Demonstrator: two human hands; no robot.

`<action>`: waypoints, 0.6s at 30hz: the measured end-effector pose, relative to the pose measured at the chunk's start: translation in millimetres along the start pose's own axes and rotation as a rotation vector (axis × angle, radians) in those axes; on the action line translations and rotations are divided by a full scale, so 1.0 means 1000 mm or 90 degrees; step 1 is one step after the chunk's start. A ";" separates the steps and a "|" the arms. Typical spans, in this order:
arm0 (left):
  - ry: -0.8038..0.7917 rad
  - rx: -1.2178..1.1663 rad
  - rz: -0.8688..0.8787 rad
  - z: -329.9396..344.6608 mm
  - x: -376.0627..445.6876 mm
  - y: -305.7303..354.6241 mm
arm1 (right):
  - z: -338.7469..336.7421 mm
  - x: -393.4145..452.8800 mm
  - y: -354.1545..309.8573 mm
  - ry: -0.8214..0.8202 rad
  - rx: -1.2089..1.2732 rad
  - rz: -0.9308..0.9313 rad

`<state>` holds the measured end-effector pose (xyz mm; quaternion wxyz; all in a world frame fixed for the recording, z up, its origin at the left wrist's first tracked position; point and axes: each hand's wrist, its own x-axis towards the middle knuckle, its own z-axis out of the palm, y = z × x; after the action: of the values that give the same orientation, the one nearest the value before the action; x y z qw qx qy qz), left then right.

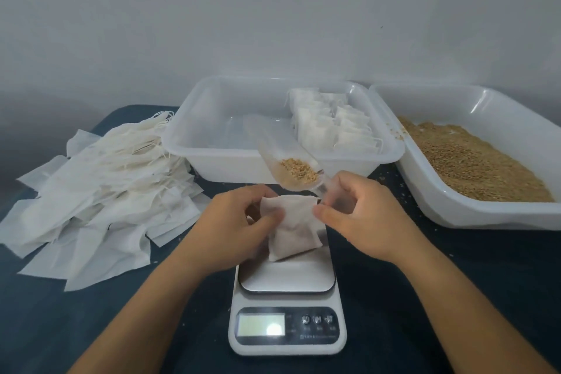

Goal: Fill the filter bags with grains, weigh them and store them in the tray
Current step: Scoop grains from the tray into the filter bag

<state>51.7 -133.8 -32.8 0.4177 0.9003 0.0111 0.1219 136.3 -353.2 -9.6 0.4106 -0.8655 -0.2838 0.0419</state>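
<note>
Now both hands grasping, left hand (pixel 239 222) pinching filter bag (pixel 291 228) over scale (pixel 287 279), right hand (pixel 361 215) gripping scoop (pixel 291 167).

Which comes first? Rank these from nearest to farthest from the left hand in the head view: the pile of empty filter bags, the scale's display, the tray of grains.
From the left hand:
1. Pile of empty filter bags, just to its left on the table.
2. Scale's display, below it, toward the person.
3. Tray of grains, far right, beyond the right hand.
</note>
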 end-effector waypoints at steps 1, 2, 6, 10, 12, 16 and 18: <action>0.008 0.015 0.010 -0.001 0.000 0.000 | 0.001 0.000 0.000 0.000 -0.026 -0.009; 0.016 0.028 0.025 -0.003 0.001 -0.002 | 0.002 0.000 0.001 0.000 -0.041 -0.016; 0.029 0.089 0.032 -0.007 0.002 -0.008 | 0.004 0.000 0.007 0.022 -0.053 -0.018; 0.068 0.115 -0.017 -0.012 0.006 -0.019 | -0.003 -0.001 0.008 0.044 -0.039 0.000; 0.110 0.107 -0.060 -0.014 0.010 -0.026 | -0.008 -0.002 0.006 0.056 -0.013 0.012; 0.193 0.031 -0.177 -0.017 0.017 -0.039 | -0.017 -0.003 0.005 0.105 0.040 0.013; 0.224 -0.041 -0.212 -0.018 0.020 -0.042 | -0.022 -0.003 0.006 0.126 0.058 0.003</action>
<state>70.2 -90.3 -49.2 0.4519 0.8372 0.2282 0.2069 142.9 -372.4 -0.1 0.4755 -0.8466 -0.2374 -0.0298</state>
